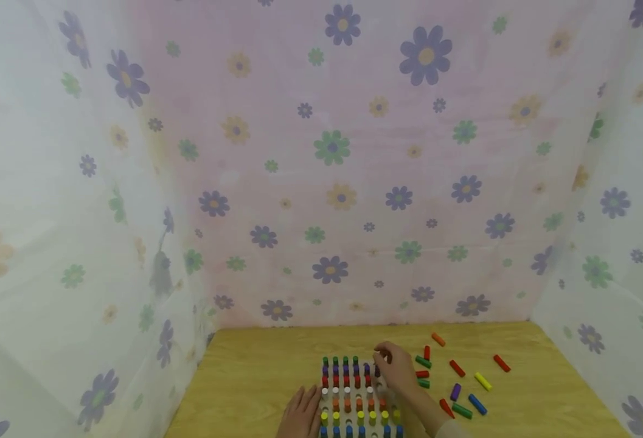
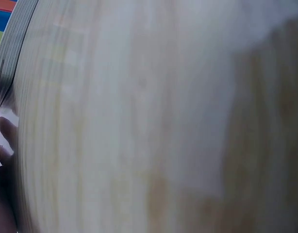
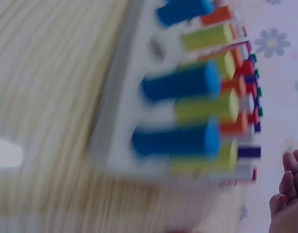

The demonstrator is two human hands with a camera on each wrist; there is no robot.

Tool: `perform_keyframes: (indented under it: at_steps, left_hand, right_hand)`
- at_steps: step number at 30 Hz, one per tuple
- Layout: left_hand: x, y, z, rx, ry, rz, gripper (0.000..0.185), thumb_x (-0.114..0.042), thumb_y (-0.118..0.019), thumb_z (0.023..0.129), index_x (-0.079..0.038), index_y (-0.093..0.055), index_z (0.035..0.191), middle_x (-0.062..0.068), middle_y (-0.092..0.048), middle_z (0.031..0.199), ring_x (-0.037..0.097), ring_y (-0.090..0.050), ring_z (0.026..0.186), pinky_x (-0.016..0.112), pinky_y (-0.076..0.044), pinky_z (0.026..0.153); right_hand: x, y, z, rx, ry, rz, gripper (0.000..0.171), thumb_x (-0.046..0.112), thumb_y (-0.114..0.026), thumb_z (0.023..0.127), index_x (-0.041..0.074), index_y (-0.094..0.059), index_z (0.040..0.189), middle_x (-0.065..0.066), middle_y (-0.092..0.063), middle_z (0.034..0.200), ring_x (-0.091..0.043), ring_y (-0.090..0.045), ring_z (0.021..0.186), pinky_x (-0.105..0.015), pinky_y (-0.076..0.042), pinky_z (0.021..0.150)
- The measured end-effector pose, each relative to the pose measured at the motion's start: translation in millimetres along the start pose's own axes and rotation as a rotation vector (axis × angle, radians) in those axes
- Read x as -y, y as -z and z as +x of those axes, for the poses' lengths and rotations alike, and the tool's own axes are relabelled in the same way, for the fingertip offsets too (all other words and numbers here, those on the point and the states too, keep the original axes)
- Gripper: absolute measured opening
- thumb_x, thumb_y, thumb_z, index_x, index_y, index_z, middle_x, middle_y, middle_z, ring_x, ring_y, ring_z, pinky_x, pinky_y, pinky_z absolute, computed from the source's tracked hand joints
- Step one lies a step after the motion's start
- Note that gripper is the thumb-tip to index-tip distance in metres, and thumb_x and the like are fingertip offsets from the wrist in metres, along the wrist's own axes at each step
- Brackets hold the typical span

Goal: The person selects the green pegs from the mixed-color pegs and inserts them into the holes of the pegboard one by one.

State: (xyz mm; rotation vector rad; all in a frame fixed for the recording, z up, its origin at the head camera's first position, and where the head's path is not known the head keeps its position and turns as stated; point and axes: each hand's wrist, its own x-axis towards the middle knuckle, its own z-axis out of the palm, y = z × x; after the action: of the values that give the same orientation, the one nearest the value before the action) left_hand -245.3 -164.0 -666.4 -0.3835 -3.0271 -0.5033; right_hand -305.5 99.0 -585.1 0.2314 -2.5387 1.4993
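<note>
A white pegboard (image 1: pixel 352 420) lies at the near middle of the wooden table (image 1: pixel 261 371), with rows of green, purple, red, white, orange, yellow and blue pegs standing in it. My left hand (image 1: pixel 301 415) rests flat on the table against the board's left edge, fingers straight. My right hand (image 1: pixel 393 367) reaches over the board's far right corner, and its curled fingertips pinch a dark purple peg (image 1: pixel 377 370) there. In the right wrist view, which is blurred, the board (image 3: pixel 124 121) shows close up with blue pegs (image 3: pixel 180 82) and the hand's fingers (image 3: pixel 287 191) at the lower right.
Loose pegs lie on the table right of the board: orange (image 1: pixel 438 339), red (image 1: pixel 501 363), yellow (image 1: pixel 482 381), purple (image 1: pixel 455 391), blue (image 1: pixel 477 404) and green (image 1: pixel 462 411). Flower-printed cloth (image 1: pixel 332 182) walls the table on three sides. The left wrist view shows only blurred wood (image 2: pixel 154 126).
</note>
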Motion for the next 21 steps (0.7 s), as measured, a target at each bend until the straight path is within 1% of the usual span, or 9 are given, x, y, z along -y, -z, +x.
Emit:
perform_keyframes:
  at_steps: [4,6,9,12,15,17,19,21]
  left_hand:
    - [0.6,-2.0,-1.4,-0.022,-0.014,0.021,0.053,-0.044,-0.037,0.111,-0.012,-0.057,0.147,0.011,-0.059,0.145,0.041,-0.048,0.137,0.057,-0.042,0.112]
    - [0.8,-1.2,-1.6,-0.031,-0.014,0.022,0.052,-0.044,-0.037,0.111,-0.012,-0.058,0.147,0.011,-0.06,0.144,0.041,-0.049,0.137,0.057,-0.042,0.112]
    - [0.5,-0.8,-1.6,-0.019,-0.001,0.006,0.052,-0.043,-0.038,0.111,-0.012,-0.057,0.148,0.011,-0.059,0.145,0.041,-0.048,0.137,0.057,-0.041,0.113]
    - [0.3,0.2,-0.3,-0.001,0.017,-0.007,0.053,-0.044,-0.038,0.111,-0.012,-0.057,0.148,0.011,-0.058,0.145,0.041,-0.047,0.138,0.057,-0.04,0.114]
    - [0.7,-0.3,0.5,0.004,0.029,-0.005,0.053,-0.045,-0.038,0.111,-0.013,-0.056,0.149,0.011,-0.058,0.147,0.04,-0.046,0.14,0.056,-0.039,0.115]
    - [0.7,-0.8,0.0,0.001,0.027,0.001,0.053,-0.045,-0.037,0.111,-0.013,-0.055,0.149,0.01,-0.057,0.147,0.04,-0.046,0.14,0.055,-0.039,0.116]
    - [0.6,-1.8,-0.9,-0.004,0.021,-0.001,0.054,-0.046,-0.036,0.111,-0.013,-0.055,0.149,0.01,-0.057,0.148,0.04,-0.046,0.14,0.056,-0.039,0.116]
    - [-0.2,-1.7,-2.3,-0.014,0.01,-0.008,0.054,-0.045,-0.035,0.111,-0.012,-0.056,0.149,0.011,-0.057,0.147,0.04,-0.046,0.14,0.056,-0.039,0.115]
  right_hand:
    - [-13,22,-4,0.019,0.031,-0.083,0.015,0.006,-0.069,0.096,-0.001,-0.072,0.109,0.002,-0.063,0.082,-0.009,-0.049,0.059,-0.025,-0.045,0.05]
    - [-20,33,-5,0.005,0.051,-0.13,0.015,0.004,-0.071,0.094,-0.001,-0.073,0.107,0.004,-0.062,0.082,-0.008,-0.048,0.064,-0.024,-0.044,0.055]
    - [-32,50,-6,-0.024,0.084,-0.185,0.016,0.001,-0.073,0.089,-0.002,-0.073,0.105,0.004,-0.061,0.081,-0.007,-0.049,0.069,-0.024,-0.045,0.057]
    - [-42,65,-5,-0.038,0.094,-0.224,0.019,0.001,-0.073,0.088,-0.004,-0.072,0.106,0.002,-0.062,0.083,-0.01,-0.052,0.071,-0.025,-0.047,0.059]
    - [-50,78,-4,-0.023,0.068,-0.248,0.023,0.002,-0.072,0.089,-0.006,-0.07,0.111,-0.002,-0.066,0.089,-0.013,-0.058,0.077,-0.028,-0.053,0.063]
    - [-57,85,-4,-0.012,0.022,-0.271,0.026,0.004,-0.072,0.091,-0.007,-0.069,0.114,-0.006,-0.068,0.096,-0.016,-0.061,0.082,-0.031,-0.055,0.067]
    - [-62,91,-5,-0.005,-0.003,-0.292,0.028,0.004,-0.072,0.091,-0.008,-0.068,0.116,-0.011,-0.069,0.101,-0.02,-0.063,0.086,-0.036,-0.057,0.07]
    - [-67,95,-6,-0.007,-0.013,-0.308,0.028,0.002,-0.072,0.091,-0.009,-0.068,0.116,-0.014,-0.07,0.103,-0.024,-0.064,0.087,-0.038,-0.058,0.071]
